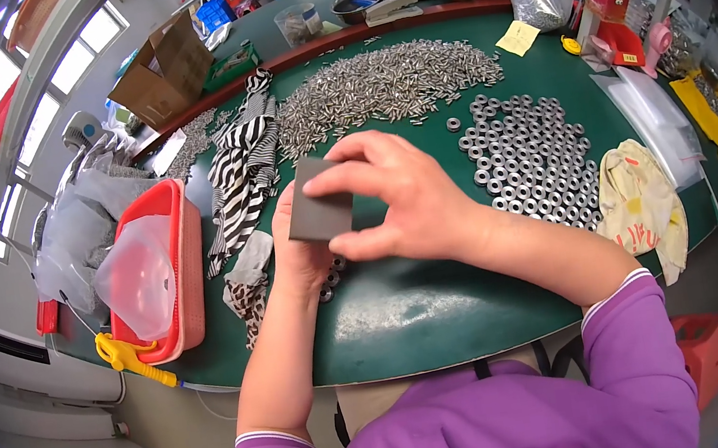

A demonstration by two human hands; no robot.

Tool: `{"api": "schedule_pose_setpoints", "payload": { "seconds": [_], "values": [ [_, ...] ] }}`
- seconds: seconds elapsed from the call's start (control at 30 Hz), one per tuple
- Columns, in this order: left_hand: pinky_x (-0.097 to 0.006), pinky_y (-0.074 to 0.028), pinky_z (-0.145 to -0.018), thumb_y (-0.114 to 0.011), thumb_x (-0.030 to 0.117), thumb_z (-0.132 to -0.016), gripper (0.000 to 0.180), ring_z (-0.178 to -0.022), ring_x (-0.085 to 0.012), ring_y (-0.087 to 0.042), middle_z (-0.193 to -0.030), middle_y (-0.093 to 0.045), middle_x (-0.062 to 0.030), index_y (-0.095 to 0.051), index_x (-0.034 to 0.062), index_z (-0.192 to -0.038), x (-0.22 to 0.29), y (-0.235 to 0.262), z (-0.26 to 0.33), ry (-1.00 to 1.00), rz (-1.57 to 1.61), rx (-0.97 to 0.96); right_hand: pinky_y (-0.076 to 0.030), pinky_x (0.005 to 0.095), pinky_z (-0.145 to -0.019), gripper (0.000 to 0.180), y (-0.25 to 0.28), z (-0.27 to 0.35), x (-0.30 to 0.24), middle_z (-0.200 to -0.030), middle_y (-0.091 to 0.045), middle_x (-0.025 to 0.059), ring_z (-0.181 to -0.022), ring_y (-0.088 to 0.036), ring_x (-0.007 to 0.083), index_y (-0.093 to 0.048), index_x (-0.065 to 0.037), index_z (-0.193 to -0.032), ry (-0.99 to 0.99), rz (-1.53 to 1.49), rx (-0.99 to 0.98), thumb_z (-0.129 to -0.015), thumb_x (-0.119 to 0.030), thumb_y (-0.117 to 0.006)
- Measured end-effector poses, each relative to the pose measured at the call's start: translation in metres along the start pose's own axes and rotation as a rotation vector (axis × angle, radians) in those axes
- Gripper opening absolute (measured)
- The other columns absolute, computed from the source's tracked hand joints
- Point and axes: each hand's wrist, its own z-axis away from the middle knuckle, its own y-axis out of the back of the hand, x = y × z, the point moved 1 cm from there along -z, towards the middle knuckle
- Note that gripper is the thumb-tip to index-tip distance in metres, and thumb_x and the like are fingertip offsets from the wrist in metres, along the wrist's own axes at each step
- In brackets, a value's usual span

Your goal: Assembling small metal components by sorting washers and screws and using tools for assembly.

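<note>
Hands [392, 197] — dark card [320, 204] between

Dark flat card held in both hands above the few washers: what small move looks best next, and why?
Probably lower the dark card toward the loose washers under the left hand. The right hand pinches the card by its edges, just above that small cluster on the green table, while the big washer group lies apart to the right.

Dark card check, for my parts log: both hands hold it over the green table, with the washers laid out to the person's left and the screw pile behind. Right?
Not quite. In the head view the washers lie to the person's right, not left. The rest holds: the left hand and right hand hold the dark card over the green table, with the screw pile behind.
</note>
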Motion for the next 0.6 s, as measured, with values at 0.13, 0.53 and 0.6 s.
{"api": "schedule_pose_setpoints", "payload": {
  "seconds": [0.13, 0.53, 0.6],
  "values": [
    [-0.025, -0.051, -0.083, -0.063, 0.005, -0.089, 0.025, -0.09, -0.0122, -0.061, -0.102, -0.063, -0.0056, -0.057, 0.0019, -0.114, 0.003, 0.006, 0.0, -0.028, -0.024, 0.015, -0.047, 0.0403, -0.09, 0.044, 0.004, -0.009, 0.025, -0.109, -0.057, 0.0101, -0.103, -0.055, 0.0304, -0.066, -0.015, -0.106, -0.101, 0.069, 0.109, -0.066, -0.031, -0.076],
    [-0.025, -0.05, -0.089, -0.058, 0.003, -0.091, 0.032, -0.099, -0.0133, -0.062, -0.11, -0.064, -0.0053, -0.056, 0.0008, -0.123, 0.003, 0.008, -0.004, 0.018, 0.01, -0.027, -0.044, 0.0375, -0.095, 0.048, 0.011, -0.007, 0.034, -0.114, -0.057, 0.0098, -0.109, -0.055, 0.026, -0.065, -0.012, -0.112, -0.17, -0.033, 0.062, -0.067, -0.024, -0.077],
    [-0.028, -0.05, -0.09, -0.06, 0.004, -0.089, 0.033, -0.101, -0.0146, -0.062, -0.112, -0.064, -0.0051, -0.057, 0.0013, -0.122, 0.002, 0.012, -0.005, 0.011, -0.026, -0.047, -0.045, 0.0391, -0.093, 0.048, 0.002, -0.004, 0.019, -0.114, -0.055, 0.011, -0.107, -0.055, 0.0288, -0.064, -0.014, -0.111, -0.054, 0.028, 0.044, -0.066, -0.025, -0.077]
  ]
}}
